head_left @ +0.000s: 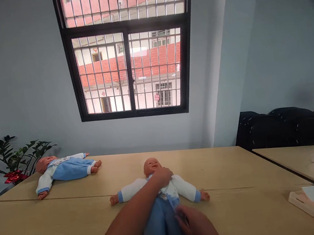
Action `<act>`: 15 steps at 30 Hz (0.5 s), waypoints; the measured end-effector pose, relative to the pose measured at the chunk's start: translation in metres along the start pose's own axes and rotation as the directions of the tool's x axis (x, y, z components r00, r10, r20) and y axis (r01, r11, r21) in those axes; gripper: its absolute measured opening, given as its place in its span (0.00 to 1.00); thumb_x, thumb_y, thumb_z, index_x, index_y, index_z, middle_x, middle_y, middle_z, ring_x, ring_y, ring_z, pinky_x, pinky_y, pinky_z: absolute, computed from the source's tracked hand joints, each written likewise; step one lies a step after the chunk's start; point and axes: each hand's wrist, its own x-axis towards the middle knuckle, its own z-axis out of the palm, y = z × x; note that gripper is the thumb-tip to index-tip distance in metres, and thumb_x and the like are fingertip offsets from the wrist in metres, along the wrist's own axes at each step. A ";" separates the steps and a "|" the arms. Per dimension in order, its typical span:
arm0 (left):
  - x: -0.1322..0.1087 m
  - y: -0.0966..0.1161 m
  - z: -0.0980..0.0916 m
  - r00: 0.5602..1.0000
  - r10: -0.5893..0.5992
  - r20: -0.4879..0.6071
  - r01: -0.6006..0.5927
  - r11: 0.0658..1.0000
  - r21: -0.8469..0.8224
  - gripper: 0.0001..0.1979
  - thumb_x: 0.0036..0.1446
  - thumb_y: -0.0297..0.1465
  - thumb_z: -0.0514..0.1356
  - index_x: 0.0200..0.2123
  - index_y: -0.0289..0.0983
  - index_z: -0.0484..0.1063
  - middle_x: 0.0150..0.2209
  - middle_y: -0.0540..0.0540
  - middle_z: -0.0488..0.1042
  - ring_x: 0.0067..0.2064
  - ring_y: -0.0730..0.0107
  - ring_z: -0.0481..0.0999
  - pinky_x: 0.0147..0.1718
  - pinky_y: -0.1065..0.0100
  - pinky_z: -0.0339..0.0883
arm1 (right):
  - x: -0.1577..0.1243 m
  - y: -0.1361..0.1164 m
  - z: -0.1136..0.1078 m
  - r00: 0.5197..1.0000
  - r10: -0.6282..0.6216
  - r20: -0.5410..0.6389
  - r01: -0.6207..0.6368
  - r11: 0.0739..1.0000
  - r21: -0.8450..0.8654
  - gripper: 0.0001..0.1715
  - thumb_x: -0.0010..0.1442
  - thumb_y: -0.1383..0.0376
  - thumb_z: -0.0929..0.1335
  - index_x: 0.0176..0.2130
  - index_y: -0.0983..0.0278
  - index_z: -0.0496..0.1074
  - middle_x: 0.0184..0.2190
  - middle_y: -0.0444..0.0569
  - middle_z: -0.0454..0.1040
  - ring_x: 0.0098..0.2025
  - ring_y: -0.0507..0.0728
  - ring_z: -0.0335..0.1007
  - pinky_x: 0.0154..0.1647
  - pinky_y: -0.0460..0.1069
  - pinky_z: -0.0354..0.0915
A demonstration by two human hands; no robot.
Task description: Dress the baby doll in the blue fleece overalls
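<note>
Left fingers [168, 173]: doll [160, 213] beneath, at chest | right fingers [183, 210]: at waist

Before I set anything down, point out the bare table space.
Bare tabletop lies left of the near doll, in front of the far doll; another patch lies between the near doll and the pale box. Crowded: over the near doll, with left hand and right hand there.

Left arm [130, 223] outstretched, right fingers [185, 209] curled, lower
</note>
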 end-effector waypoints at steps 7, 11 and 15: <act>-0.081 -0.059 -0.017 0.985 -0.099 -0.142 0.060 0.964 -0.260 0.16 0.66 0.27 0.50 0.47 0.37 0.77 0.51 0.43 0.79 0.53 0.63 0.74 0.55 0.64 0.65 | 0.010 0.015 0.002 0.983 -0.150 -0.110 0.156 0.986 0.050 0.16 0.68 0.56 0.62 0.38 0.59 0.76 0.43 0.54 0.78 0.49 0.63 0.71 0.52 0.56 0.65; -0.127 -0.085 -0.012 0.980 -0.167 -0.108 0.122 0.934 -0.335 0.17 0.58 0.23 0.51 0.45 0.36 0.77 0.48 0.45 0.79 0.48 0.65 0.74 0.49 0.68 0.66 | 0.016 0.028 0.008 0.975 -0.109 -0.192 0.134 0.984 0.119 0.20 0.69 0.54 0.60 0.43 0.60 0.76 0.45 0.56 0.78 0.50 0.64 0.72 0.55 0.58 0.65; -0.137 -0.087 -0.009 0.976 -0.192 -0.102 0.142 0.919 -0.367 0.10 0.53 0.28 0.58 0.39 0.35 0.75 0.39 0.47 0.77 0.42 0.65 0.71 0.44 0.70 0.64 | 0.043 0.022 0.002 0.944 -0.088 -0.317 0.136 0.982 0.132 0.22 0.71 0.57 0.56 0.46 0.63 0.75 0.46 0.58 0.78 0.51 0.63 0.71 0.56 0.58 0.64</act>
